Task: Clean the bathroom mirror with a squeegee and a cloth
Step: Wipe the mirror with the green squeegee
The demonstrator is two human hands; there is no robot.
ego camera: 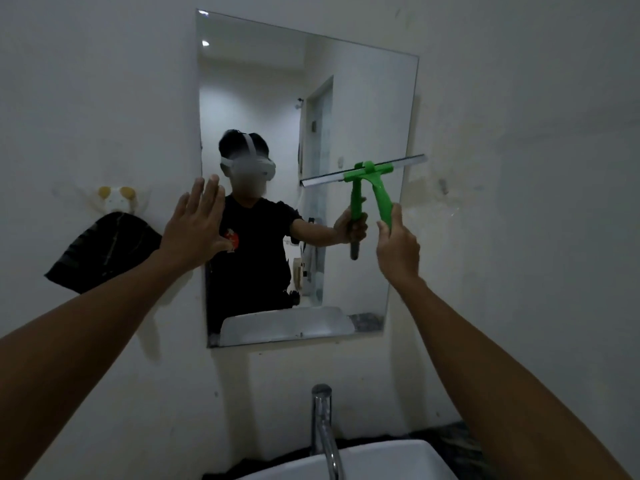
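Note:
A frameless rectangular mirror (pixel 263 98) hangs on the white wall. My right hand (pixel 398 245) grips the handle of a green squeegee (pixel 379 192), whose blade lies nearly level against the glass at the mirror's right edge, about mid-height. My left hand (pixel 195 223) is flat and spread, pressed on the mirror's left edge and the wall beside it. A dark cloth (pixel 104 251) hangs from a wall hook to the left of the mirror. The glass reflects a person holding the squeegee.
A white hook with a yellow-eared animal shape (pixel 116 199) holds the cloth. Below the mirror stand a chrome tap (pixel 323 431) and a white basin (pixel 388 460) on a dark counter. Bare wall runs to the right of the mirror.

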